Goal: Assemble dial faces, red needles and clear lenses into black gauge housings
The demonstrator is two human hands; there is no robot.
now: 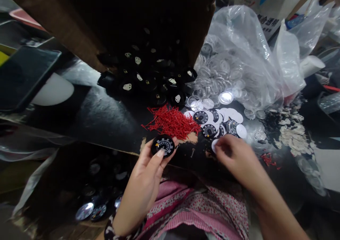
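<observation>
My left hand (148,171) is closed around a round black gauge (164,144), its dial of white numbers facing up and the thumb lying on its face. To the right, my right hand (235,158) is curled low over the bench, its fingertips pinched at the edge of a small white disc (214,145). Just beyond that hand lies a loose pile of printed black dial discs (209,130), several with white backs up. A heap of thin red pointers (171,123) is beyond the left hand. A small metal screw-like piece (193,152) lies between the hands.
A tipped cardboard box (87,38) holds black round housings (158,97). Clear round covers (225,97) spill from a plastic bag (239,31). Pale small plates (293,135) and a few red pointers (269,161) lie right. Finished-looking gauges (98,212) sit below the bench edge.
</observation>
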